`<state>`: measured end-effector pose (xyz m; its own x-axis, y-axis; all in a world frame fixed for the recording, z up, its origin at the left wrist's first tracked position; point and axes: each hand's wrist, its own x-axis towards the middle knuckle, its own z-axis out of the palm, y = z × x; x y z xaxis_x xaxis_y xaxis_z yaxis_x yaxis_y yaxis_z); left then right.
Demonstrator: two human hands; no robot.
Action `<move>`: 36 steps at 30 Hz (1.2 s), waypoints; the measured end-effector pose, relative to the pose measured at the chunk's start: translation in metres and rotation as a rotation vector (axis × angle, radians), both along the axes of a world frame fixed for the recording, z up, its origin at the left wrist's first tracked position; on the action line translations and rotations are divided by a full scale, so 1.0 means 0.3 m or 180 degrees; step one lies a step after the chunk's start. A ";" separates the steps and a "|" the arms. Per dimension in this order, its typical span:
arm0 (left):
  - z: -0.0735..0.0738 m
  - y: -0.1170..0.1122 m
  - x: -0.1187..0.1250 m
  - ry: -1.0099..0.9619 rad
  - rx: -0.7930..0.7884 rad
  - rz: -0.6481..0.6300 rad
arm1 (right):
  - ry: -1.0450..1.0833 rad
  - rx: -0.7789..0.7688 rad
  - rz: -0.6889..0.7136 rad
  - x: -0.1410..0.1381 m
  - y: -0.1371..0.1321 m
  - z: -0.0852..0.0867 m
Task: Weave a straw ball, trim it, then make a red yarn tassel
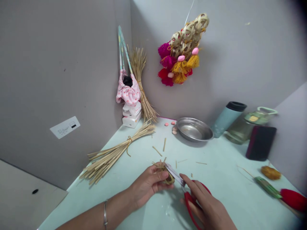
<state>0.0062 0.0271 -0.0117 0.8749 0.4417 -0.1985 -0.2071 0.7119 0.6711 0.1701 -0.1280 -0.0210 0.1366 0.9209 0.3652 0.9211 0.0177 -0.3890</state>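
Note:
My left hand (146, 184) grips a small woven straw ball (165, 172) with loose strip ends sticking up from it, just above the pale green table (216, 179). My right hand (203, 204) holds red-handled scissors (184, 191), fingers through the loops. The silver blades point up and left and touch the top of the woven piece. Short cut straw bits (161, 147) lie scattered on the table just beyond my hands.
A tied bundle of straw strips (115, 153) lies at the left. A steel bowl (194, 129), a teal flask (226, 118), a glass jar (249, 126) and a dark case (260, 142) stand at the back right. Tassels (283, 191) lie right; a woven ornament (183, 51) hangs above.

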 end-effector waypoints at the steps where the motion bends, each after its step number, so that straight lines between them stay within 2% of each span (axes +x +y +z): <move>1: 0.005 0.003 0.000 0.0019 -0.0002 0.0067 | 0.0116 -0.0043 -0.0032 0.003 -0.001 -0.003; 4: 0.021 0.016 -0.005 0.0047 -0.0032 0.0269 | 0.0510 -0.0090 -0.0204 0.012 -0.004 -0.007; 8: 0.029 0.032 -0.015 0.0018 0.0046 0.0257 | 0.0914 0.0113 -0.0615 0.019 -0.007 -0.009; 12: 0.020 0.033 -0.020 -0.0045 0.0118 0.0294 | 0.0793 0.0009 -0.0794 0.031 -0.006 -0.018; 16: 0.017 0.032 -0.015 -0.0177 0.0107 0.0279 | 0.0542 -0.0128 -0.1449 0.041 -0.003 -0.033; 18: 0.019 0.033 -0.013 -0.0185 0.0099 0.0223 | 0.0643 -0.0163 -0.1632 0.041 0.002 -0.030; 20: 0.023 0.033 -0.013 -0.0174 0.0125 0.0144 | 0.1117 -0.0151 -0.1560 0.036 0.011 -0.014; 22: 0.029 0.027 -0.014 -0.0125 0.0191 0.0049 | 0.1897 -0.0171 -0.1314 0.026 0.023 0.010; 25: 0.036 0.003 -0.013 0.0079 0.0404 -0.0181 | 0.2977 -0.0293 -0.0985 0.001 0.041 0.042; 27: 0.037 -0.021 -0.009 0.0251 0.0592 -0.0315 | 0.3453 -0.0317 -0.0890 -0.021 0.048 0.049; 33: 0.009 -0.062 0.008 0.0371 0.0996 -0.0156 | 0.4064 -0.0187 -0.0894 -0.064 0.054 0.033; 36: 0.001 -0.060 0.010 0.0374 0.1078 -0.0220 | 0.4389 -0.0240 -0.0898 -0.075 0.059 0.033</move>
